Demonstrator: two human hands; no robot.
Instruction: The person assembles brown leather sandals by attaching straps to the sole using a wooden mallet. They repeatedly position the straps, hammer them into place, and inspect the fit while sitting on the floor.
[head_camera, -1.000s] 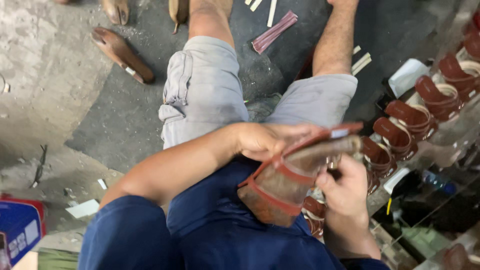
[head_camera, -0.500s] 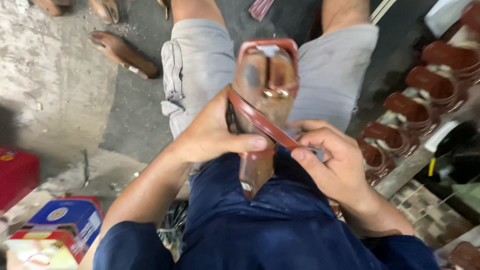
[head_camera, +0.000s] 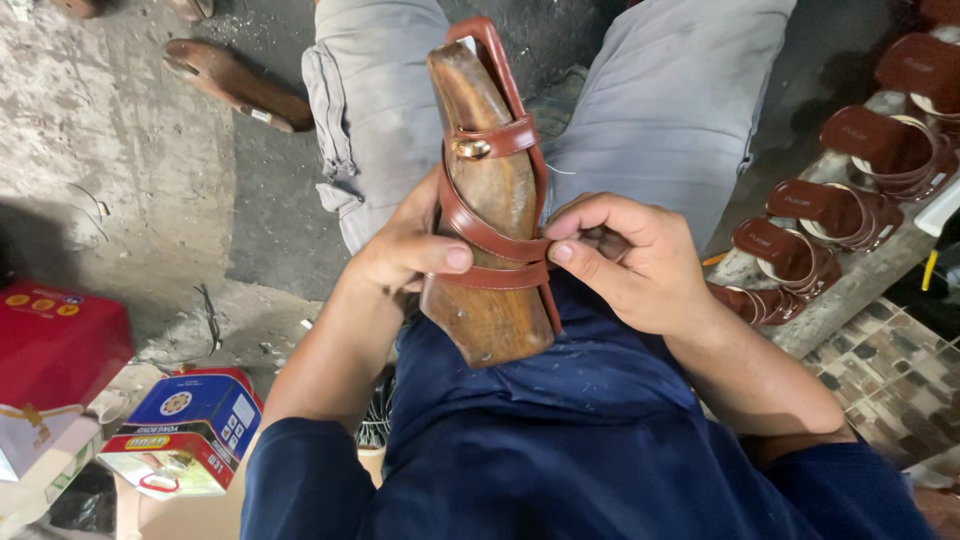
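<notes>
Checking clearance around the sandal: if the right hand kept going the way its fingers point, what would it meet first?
The right hand points left across the wooden last; just past the straps it pinches, it would likely meet the left hand's thumb.

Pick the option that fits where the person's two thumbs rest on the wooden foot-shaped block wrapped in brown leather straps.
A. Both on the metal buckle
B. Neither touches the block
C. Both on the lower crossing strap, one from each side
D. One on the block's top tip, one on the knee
C: the left hand and right hand each press a thumb onto the lower crossing strap of the wooden foot-shaped block, well below the metal buckle.
</notes>
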